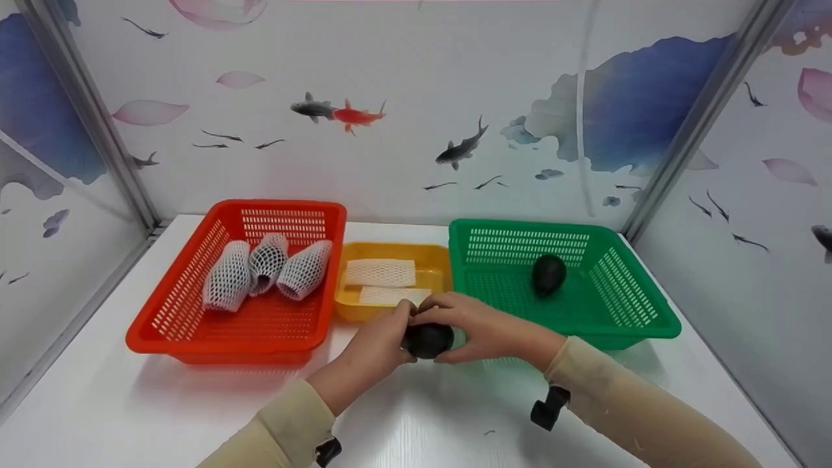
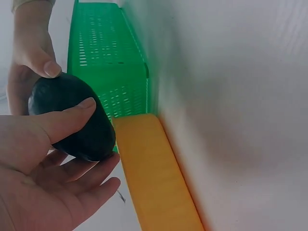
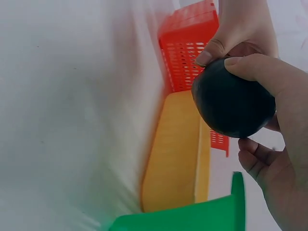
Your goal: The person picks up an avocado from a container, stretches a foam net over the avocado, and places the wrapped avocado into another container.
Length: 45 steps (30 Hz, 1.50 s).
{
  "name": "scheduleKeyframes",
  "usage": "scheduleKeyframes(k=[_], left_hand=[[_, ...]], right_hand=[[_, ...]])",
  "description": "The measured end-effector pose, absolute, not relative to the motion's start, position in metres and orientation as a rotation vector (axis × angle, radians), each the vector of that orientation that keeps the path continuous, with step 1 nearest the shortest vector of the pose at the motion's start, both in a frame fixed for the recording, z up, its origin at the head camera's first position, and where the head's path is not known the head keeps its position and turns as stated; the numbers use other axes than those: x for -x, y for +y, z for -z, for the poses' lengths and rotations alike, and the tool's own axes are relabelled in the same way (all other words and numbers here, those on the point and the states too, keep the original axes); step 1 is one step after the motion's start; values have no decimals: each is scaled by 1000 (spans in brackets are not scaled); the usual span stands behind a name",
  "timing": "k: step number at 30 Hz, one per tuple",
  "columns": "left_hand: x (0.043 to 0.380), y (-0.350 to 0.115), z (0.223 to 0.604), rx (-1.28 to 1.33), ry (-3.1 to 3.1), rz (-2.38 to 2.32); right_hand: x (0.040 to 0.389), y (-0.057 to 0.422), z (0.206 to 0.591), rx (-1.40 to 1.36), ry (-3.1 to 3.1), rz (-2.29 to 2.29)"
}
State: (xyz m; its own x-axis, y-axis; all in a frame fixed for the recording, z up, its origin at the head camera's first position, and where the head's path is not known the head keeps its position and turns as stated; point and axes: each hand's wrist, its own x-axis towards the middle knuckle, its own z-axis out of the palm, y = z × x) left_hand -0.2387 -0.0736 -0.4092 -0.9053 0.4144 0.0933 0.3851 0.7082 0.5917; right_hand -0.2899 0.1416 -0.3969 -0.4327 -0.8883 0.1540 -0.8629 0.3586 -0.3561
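Note:
A dark, egg-shaped avocado [image 1: 429, 341] is held between both hands above the white table, in front of the yellow basket. My left hand [image 1: 374, 344] pinches it from the left; in the left wrist view the thumb lies across the avocado [image 2: 96, 137] and the fingers sit beneath. From the other side my right hand [image 1: 487, 328] grips it, and the right wrist view has thumb and fingertips on the avocado [image 3: 233, 103]. Another dark avocado [image 1: 548, 274] lies in the green basket [image 1: 656, 328]. White foam net sleeves [image 1: 388, 272] lie flat in the yellow basket [image 1: 351, 312].
On the left stands a red basket [image 1: 153, 341] with several net-sleeved fruits [image 1: 226, 276], one showing dark through its mesh. The three baskets stand side by side toward the back wall. Printed panels [image 1: 403, 58] and metal posts [image 1: 702, 110] enclose the table.

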Motion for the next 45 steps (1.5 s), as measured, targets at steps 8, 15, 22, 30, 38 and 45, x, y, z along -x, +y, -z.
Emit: scheduleKeyframes(k=[8, 15, 22, 30, 38, 45], left_hand=[[241, -84, 424, -665, 2864, -995], [244, -90, 432, -614, 2802, -1063], [251, -96, 436, -531, 2765, -1065], [256, -98, 440, -591, 2883, -906], [260, -90, 439, -589, 2943, -721], [263, -92, 440, -559, 2949, -765]], right_hand=[[294, 126, 407, 1632, 2511, 526], [292, 114, 406, 1634, 2535, 391], [291, 104, 414, 1693, 2595, 253], [289, 97, 429, 1737, 2736, 64], [281, 92, 438, 1454, 2877, -165], [281, 93, 447, 1408, 2932, -127]])
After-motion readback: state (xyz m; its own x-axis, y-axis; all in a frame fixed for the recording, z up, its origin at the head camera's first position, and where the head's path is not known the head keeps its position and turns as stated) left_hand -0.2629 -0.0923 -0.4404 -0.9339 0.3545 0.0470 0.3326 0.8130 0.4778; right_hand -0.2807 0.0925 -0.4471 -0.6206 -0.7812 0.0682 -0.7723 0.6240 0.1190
